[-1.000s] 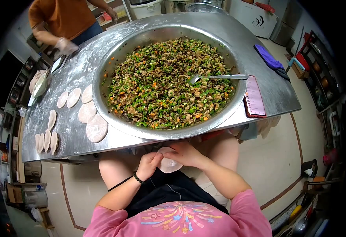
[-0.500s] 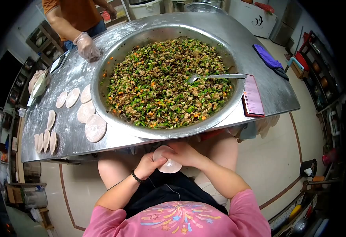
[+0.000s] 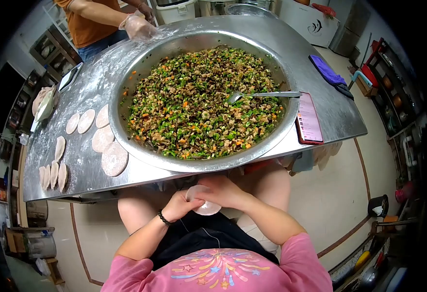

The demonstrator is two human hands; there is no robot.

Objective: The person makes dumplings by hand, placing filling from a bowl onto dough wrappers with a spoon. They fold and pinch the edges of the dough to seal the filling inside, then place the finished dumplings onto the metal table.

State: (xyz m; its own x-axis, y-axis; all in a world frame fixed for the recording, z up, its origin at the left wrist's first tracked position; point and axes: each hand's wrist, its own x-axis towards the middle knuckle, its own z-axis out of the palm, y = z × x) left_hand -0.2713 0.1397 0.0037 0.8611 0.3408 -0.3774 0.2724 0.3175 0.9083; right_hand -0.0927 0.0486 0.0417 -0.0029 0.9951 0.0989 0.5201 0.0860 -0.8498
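Above my lap, just below the table edge, my left hand (image 3: 178,206) and my right hand (image 3: 219,191) hold a thin round dough wrapper (image 3: 207,208) between them. The left thumb presses on its face, and the right fingers cover its upper part. Beyond them a wide metal basin (image 3: 174,168) holds chopped green, orange and brown filling (image 3: 204,107). A metal spoon (image 3: 267,94) rests in it, its handle over the right rim. Several flat wrappers (image 3: 114,159) lie left of the basin, and several folded dumplings (image 3: 62,177) stand at the table's left corner.
The floured metal table (image 3: 89,180) bears a phone (image 3: 310,119) right of the basin, a purple cloth (image 3: 328,70) farther back, and another device (image 3: 70,77) at the left. Behind the table a person in orange reaches a gloved hand (image 3: 140,27) over its far edge.
The other person's gloved hand has moved right along the far edge. My fingers have shifted on the wrapper, and my right hand now covers more of it. The view has shifted slightly.
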